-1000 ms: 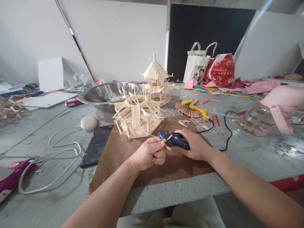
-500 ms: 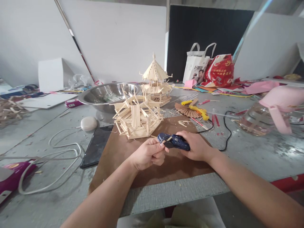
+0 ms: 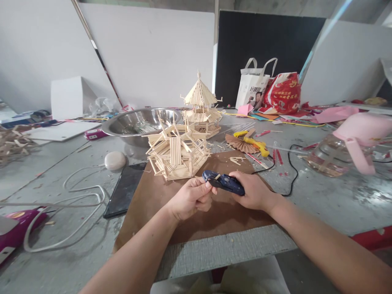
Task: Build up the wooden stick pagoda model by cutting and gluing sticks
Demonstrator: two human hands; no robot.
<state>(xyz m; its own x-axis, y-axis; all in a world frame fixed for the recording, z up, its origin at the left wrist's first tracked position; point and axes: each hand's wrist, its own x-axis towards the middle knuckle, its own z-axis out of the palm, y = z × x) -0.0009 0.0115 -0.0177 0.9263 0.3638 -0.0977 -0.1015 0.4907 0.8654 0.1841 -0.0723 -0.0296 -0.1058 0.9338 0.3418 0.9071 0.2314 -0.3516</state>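
My right hand [image 3: 252, 190] is wrapped round the handles of a dark blue hand cutter [image 3: 228, 183], whose head points left. A short pale wooden stick [image 3: 217, 177] lies across the cutter's jaws. My left hand [image 3: 196, 197] is closed in a pinch at the cutter's head, on the stick's near end, which the fingers mostly hide. Just beyond my hands stands an open frame model [image 3: 176, 151] of thin wooden sticks, on a brown sheet [image 3: 147, 216]. Behind it rises a finished-looking stick pavilion [image 3: 200, 96] with a pointed roof.
A steel basin [image 3: 122, 126] stands behind the models. To the left lie a black phone [image 3: 125, 192], a white charger [image 3: 114, 160] and its cable. Rightward are a yellow glue gun [image 3: 259, 146], a paper fan [image 3: 239, 143], loose stick pieces [image 3: 237, 160] and a pink-lidded jug [image 3: 327, 157].
My right hand has squeezed the cutter's handles closer together, and its jaws have narrowed around the stick. My left hand has stayed nearly where it was. The view has tilted slightly.
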